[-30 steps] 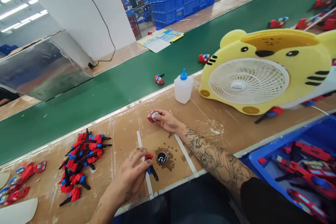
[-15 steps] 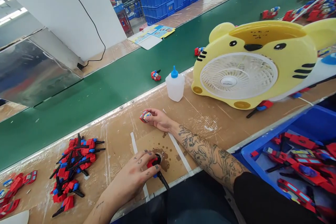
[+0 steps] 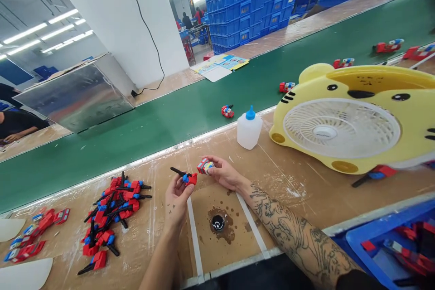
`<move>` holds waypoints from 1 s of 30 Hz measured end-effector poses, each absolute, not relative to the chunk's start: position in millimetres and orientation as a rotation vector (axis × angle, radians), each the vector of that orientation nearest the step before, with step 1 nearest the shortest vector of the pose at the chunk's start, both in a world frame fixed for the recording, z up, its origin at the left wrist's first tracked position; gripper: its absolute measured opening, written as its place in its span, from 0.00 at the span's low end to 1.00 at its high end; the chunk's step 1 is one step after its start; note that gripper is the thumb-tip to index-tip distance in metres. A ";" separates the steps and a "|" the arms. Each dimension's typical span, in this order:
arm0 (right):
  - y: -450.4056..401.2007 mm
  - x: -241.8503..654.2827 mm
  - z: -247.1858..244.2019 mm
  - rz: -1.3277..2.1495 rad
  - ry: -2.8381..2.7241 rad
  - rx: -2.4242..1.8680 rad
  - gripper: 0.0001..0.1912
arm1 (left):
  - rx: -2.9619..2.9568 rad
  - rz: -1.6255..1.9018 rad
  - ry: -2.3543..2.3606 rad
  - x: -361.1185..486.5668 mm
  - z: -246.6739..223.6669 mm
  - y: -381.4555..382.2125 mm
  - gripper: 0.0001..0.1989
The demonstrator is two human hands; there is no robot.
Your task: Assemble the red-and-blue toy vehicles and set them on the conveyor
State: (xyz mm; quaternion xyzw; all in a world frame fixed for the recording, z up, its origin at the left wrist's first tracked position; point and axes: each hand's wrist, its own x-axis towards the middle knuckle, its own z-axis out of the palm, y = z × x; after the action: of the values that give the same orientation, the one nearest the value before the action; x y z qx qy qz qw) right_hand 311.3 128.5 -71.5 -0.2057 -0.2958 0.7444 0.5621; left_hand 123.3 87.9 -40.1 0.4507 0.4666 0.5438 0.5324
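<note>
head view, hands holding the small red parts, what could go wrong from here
The left hand grips its rod part with fingers and thumb, so it might slip.
The pot sits between the forearms, ringed by stains; a bump could spill it.
The bottle stands upright beyond the right hand; a careless reach might tip it.
</note>
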 end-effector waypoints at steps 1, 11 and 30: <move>128.6 310.9 -72.3 1.743 -0.715 -0.494 0.28 | 1.087 1.286 1.112 124.7 -41.2 89.8 0.27; 123.7 308.1 -75.8 1.226 -1.257 -0.797 0.32 | 1.081 1.252 1.181 135.0 -47.3 102.2 0.28; 123.6 309.2 -64.5 0.400 -1.451 -1.113 0.32 | 1.796 0.880 1.445 172.2 -5.8 252.8 0.31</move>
State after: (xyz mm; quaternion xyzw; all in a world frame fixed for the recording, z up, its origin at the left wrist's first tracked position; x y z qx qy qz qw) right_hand 309.2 123.6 -64.5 -0.4789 -0.6241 0.1721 0.5929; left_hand 172.2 252.8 -5.8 0.6868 0.5526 0.3368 0.3309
